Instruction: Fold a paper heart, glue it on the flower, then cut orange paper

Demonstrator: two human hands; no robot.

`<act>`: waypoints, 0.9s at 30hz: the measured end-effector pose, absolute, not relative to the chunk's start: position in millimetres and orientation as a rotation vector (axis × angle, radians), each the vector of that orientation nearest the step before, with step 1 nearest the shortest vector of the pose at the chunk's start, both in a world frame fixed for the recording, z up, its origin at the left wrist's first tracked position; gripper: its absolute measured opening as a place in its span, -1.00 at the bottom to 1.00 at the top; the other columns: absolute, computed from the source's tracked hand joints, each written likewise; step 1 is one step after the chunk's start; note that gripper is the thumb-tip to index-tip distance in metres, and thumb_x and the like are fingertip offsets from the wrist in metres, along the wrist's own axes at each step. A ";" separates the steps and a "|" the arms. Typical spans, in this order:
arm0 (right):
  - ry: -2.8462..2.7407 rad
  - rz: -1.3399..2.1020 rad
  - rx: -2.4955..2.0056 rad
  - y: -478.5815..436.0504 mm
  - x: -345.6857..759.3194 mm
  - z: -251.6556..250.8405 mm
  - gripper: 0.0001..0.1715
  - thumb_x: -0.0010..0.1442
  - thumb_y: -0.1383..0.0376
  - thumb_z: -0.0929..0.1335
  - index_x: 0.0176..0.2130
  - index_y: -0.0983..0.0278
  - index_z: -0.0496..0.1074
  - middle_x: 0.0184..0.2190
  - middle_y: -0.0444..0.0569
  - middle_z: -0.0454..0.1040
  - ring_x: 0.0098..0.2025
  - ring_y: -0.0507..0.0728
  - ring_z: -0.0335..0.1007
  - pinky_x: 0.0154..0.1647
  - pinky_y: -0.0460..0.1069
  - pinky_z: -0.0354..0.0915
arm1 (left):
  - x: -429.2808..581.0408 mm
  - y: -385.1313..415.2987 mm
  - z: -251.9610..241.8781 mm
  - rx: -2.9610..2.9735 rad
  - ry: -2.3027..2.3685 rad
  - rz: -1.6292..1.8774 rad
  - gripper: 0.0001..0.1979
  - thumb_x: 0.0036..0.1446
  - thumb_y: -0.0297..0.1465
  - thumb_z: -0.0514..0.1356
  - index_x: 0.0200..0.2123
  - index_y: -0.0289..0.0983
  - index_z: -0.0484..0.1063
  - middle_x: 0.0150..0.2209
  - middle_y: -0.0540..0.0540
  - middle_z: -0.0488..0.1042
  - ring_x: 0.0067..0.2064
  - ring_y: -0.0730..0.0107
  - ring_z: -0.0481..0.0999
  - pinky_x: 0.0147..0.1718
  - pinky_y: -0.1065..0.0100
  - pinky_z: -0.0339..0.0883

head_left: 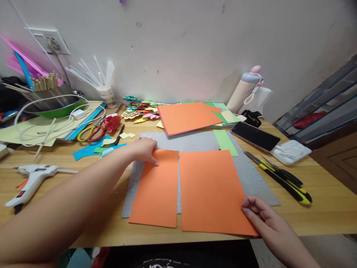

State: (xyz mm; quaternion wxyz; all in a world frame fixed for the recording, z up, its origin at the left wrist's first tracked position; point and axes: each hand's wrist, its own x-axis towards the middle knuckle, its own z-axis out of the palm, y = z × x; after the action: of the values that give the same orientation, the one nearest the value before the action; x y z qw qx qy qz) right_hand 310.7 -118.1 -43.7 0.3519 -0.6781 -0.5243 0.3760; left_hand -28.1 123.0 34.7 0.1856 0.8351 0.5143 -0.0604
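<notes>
Two orange paper sheets lie side by side on a grey cutting mat (195,143). My left hand (143,149) presses its fingers on the top left corner of the narrower left sheet (156,190). My right hand (260,216) rests its curled fingers at the bottom right corner of the wider right sheet (212,190). Whether the right fingers pinch the sheet's edge or only touch it is unclear.
A stack of orange and green paper (189,117) lies behind the mat, beside folded paper flowers (138,109). A phone (255,136) and yellow-black cutters (281,178) sit at the right. Scissors (92,132), a glue gun (30,182) and paper scraps lie at the left.
</notes>
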 end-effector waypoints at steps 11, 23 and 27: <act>-0.651 0.921 -1.698 -115.6 308.4 -37.9 -0.54 -0.05 -0.02 0.45 -0.30 0.15 0.25 -0.47 -0.20 0.30 -0.67 -0.06 0.16 -0.78 -0.18 0.16 | -61.6 154.1 49.8 1.801 1.419 0.531 -0.63 0.04 -0.09 0.15 -0.25 -0.24 0.50 -0.25 -0.06 0.55 -0.21 0.28 0.49 -0.21 0.34 0.31; -1.027 0.935 -1.689 -119.3 290.3 -23.3 -0.62 0.02 -0.06 0.39 -0.41 0.20 0.39 -0.47 -0.10 0.38 -0.47 0.05 0.33 -0.52 -0.13 0.32 | -20.9 157.6 11.4 1.562 1.738 0.645 -0.70 0.22 -0.25 0.13 -0.06 -0.32 0.37 -0.12 -0.13 0.45 -0.19 0.32 0.49 -0.22 0.18 0.43; -1.149 0.938 -1.707 -117.1 279.6 -21.5 -0.63 0.05 -0.04 0.37 -0.35 0.21 0.40 -0.39 -0.03 0.43 -0.31 0.12 0.38 -0.32 -0.08 0.37 | -29.8 144.5 19.2 1.710 1.920 0.692 -0.53 0.14 -0.20 0.13 0.07 -0.31 0.28 -0.03 -0.28 0.42 0.04 -0.04 0.39 -0.02 -0.02 0.27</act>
State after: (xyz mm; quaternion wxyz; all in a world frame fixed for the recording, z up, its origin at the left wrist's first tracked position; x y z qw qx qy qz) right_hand 279.6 -117.1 -21.5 0.4261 -0.6829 -0.4596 0.3752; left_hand -29.8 144.5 19.2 0.2371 0.6239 0.7006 0.2526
